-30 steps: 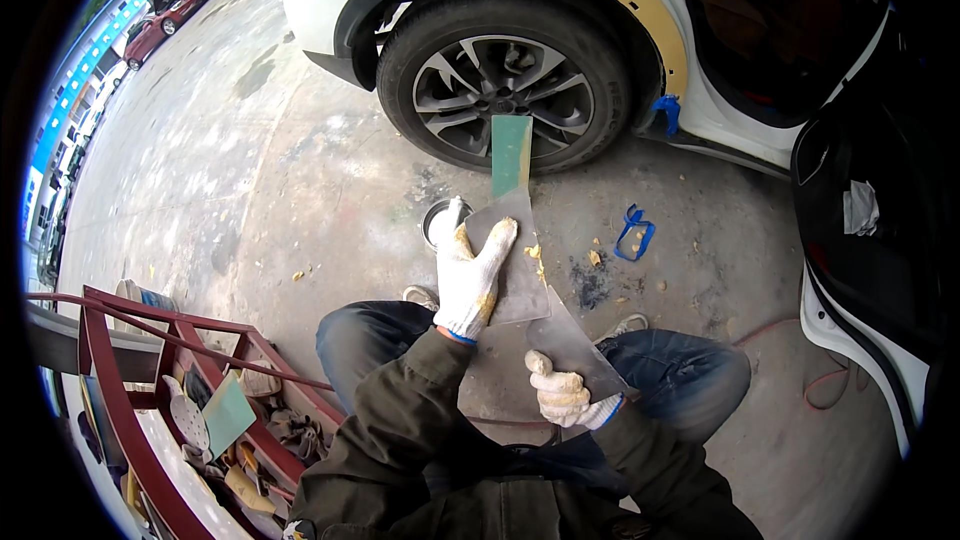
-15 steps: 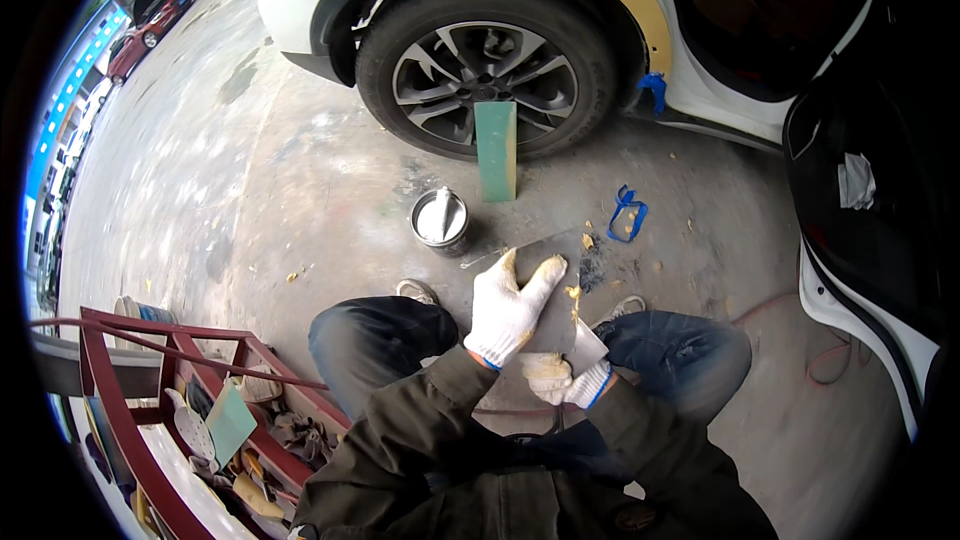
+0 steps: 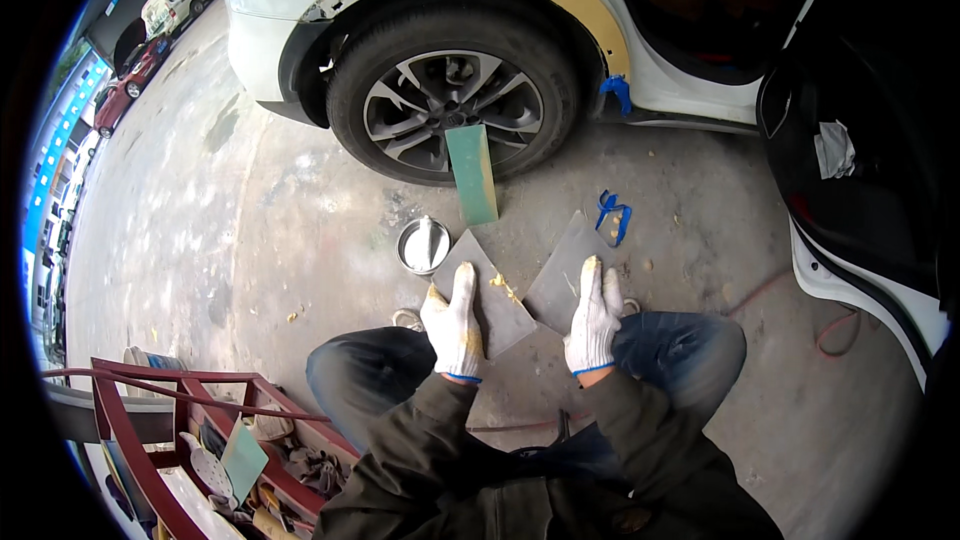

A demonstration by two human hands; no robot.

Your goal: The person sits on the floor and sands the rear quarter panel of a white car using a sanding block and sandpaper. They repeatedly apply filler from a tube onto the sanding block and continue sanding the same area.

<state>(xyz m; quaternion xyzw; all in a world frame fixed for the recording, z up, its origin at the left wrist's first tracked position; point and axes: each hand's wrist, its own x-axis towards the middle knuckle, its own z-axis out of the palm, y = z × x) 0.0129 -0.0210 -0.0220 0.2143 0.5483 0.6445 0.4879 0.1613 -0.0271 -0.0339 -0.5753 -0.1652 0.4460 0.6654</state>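
Observation:
My left hand (image 3: 455,328), in a white knit glove, is closed on the edge of a flat grey putty spreader (image 3: 500,320). A smear of yellow putty (image 3: 503,286) lies on its face. My right hand (image 3: 594,322), also gloved, grips a second grey putty spreader (image 3: 560,275), with its thumb along the face. The two spreaders sit side by side above the floor, their inner corners close together; whether they touch I cannot tell. Just beyond the left one stands an open tin (image 3: 401,256) with a pale tool or lid piece in it.
A green board (image 3: 472,175) leans against the car wheel (image 3: 350,90). Crumpled blue strips (image 3: 616,218) lie on the floor. At the right hangs an open car door (image 3: 850,290). A red metal rack (image 3: 120,430) with tools stands at lower left; a thin red hose (image 3: 760,292) crosses the floor.
My hands have moved apart from their crossed position, the left going left and the right going up. The spreaders now lie side by side. The whole view has shifted slightly.

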